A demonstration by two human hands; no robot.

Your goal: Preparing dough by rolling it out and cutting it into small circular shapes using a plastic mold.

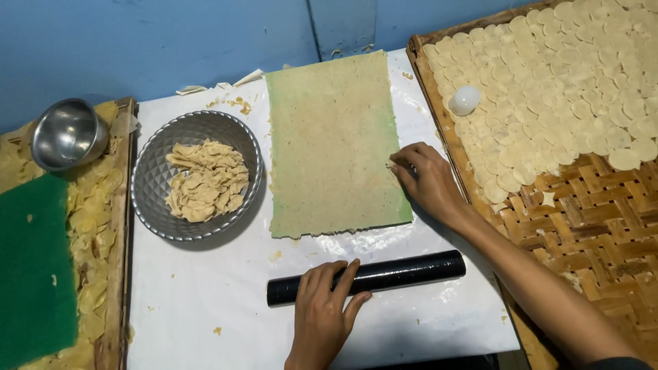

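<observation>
Left hand (325, 308) at 6 o'clock, palm down on the black rolling pin (367, 276), fingers spread loosely over its left part, resting on it rather than wrapped around. Pin lies nearly level across the white sheet (205, 301), right end slightly higher, just below the dough sheet.

Right hand (425, 179) at 3 o'clock of the dough sheet (332, 144), fingers curled narrow, tips pinching or pressing the sheet's right edge; can't tell which. Forearm runs off toward 5 o'clock.

Dough sheet: flat rectangle, pale green-tan, centre of frame, long axis 12 to 6, ragged bottom edge.

Around it:
- 9 o'clock: fluted metal bowl (195, 175) with torn dough scraps (205, 181) piled inside, just beside the sheet.
- Far 9 to 10 o'clock: small shiny steel bowl (67, 133), tilted, on a wooden tray (122, 205) with yellowish round pieces and a green mat (34, 267).
- 1 to 3 o'clock: woven bamboo tray (589, 212), upper part packed with overlapping cut dough discs (569, 82); small white round cutter-like object (465, 100) sitting on them near the left rim.
- Blue wall (157, 41) at 12 o'clock.
</observation>
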